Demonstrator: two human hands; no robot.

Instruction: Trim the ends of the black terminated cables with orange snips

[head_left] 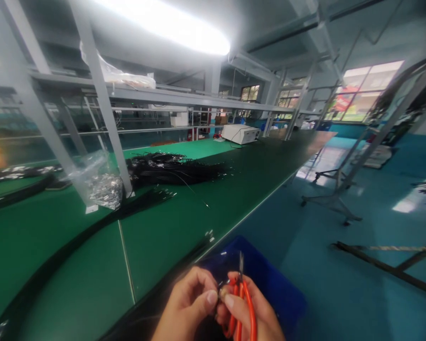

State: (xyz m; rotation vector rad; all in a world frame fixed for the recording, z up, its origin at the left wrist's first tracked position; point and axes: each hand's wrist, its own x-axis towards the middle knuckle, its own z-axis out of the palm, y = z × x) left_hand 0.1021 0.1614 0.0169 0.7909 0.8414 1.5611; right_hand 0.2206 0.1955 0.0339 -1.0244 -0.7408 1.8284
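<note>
Fingertips pinched, my left hand [195,298] holds a small dark piece [221,284] that looks like a cable end; the fingers hide most of it. My right hand [252,305] grips orange-handled scissors [250,303], their narrow metal blades pointing up and away. Its thumb and forefinger meet at the same small piece, touching or nearly touching my left fingertips. Black cables [170,277] with silver terminals lie along the green table's edge beside my left hand. Beneath and beyond my hands is a blue plastic bin [280,289].
On the green table [163,222] are a large black cable bundle [177,169], a clear bag of small metal parts [104,187] and a white box-shaped device [239,134]. Grey shelf posts [108,109] rise from the table. Wheeled metal racks [335,192] stand on the floor at right.
</note>
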